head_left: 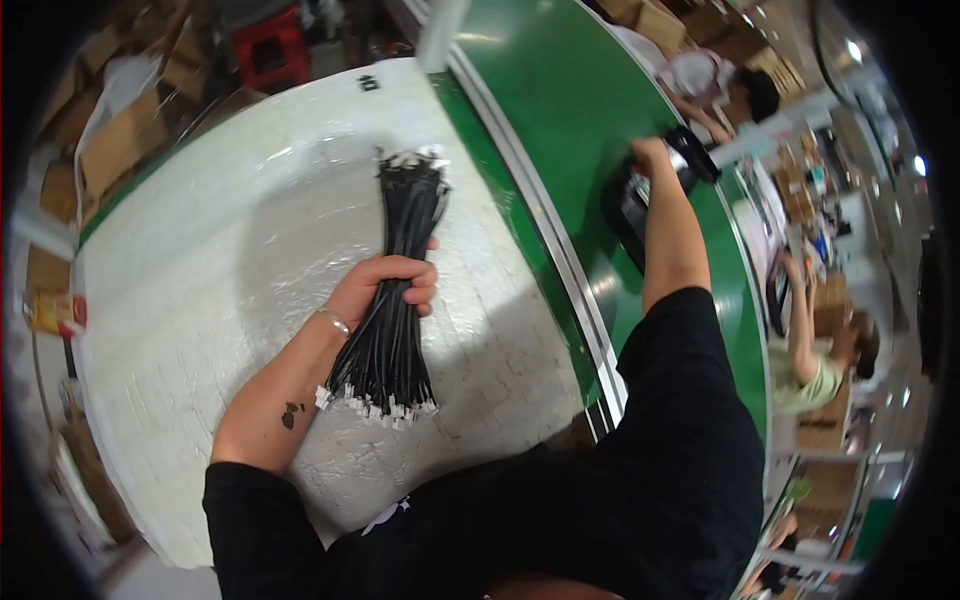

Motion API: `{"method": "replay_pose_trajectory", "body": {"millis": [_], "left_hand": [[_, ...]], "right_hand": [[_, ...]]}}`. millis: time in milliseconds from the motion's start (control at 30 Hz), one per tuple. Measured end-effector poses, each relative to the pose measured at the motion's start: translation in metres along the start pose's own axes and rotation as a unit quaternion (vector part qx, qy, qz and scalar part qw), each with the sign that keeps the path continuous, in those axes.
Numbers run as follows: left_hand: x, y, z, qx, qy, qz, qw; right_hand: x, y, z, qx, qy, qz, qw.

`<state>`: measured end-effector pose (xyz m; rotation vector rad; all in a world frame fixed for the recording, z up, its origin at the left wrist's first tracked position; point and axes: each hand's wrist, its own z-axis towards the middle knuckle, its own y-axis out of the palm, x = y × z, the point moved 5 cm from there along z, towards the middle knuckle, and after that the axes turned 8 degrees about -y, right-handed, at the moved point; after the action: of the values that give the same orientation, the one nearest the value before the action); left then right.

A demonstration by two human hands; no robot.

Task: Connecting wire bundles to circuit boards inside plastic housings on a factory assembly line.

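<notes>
My left hand (385, 287) is closed around the middle of a thick bundle of black cables (400, 270) with small white connectors at both ends, held just above the white table (210, 260). My right hand (650, 155) reaches far out over the green conveyor belt (560, 110) and grips a black device (640, 200) lying on it. The fingers of that hand are partly hidden behind the device.
A metal rail (545, 240) separates the white table from the belt. Cardboard boxes (115, 140) and a red stool (270, 45) stand beyond the table's far left. Other people (825, 360) work on the belt's far side, among more boxes.
</notes>
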<state>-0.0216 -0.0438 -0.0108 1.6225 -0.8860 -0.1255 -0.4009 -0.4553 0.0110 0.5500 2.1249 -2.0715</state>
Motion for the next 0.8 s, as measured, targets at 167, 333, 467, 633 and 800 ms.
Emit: {"method": "replay_pose_trajectory", "body": {"millis": [167, 333, 467, 633, 800], "left_hand": [[0.039, -0.005, -0.029, -0.105, 0.008, -0.02, 0.994], [0.043, 0.013, -0.037, -0.165, 0.032, -0.015, 0.986], [0.057, 0.052, -0.058, -0.295, 0.077, 0.006, 0.952], [0.054, 0.105, -0.098, -0.278, 0.152, 0.079, 0.945], [0.034, 0.128, -0.13, -0.146, 0.22, 0.175, 0.948]], "right_hand": [[-0.052, 0.009, -0.022, 0.0, -0.041, 0.031, 0.999], [-0.053, -0.078, -0.127, 0.012, -0.222, -0.004, 0.975], [-0.116, -0.094, -0.306, 0.035, -0.43, -0.035, 0.901], [-0.169, -0.058, -0.427, 0.009, -0.619, -0.109, 0.778], [-0.203, 0.007, -0.489, -0.106, -0.777, -0.119, 0.608]]}}
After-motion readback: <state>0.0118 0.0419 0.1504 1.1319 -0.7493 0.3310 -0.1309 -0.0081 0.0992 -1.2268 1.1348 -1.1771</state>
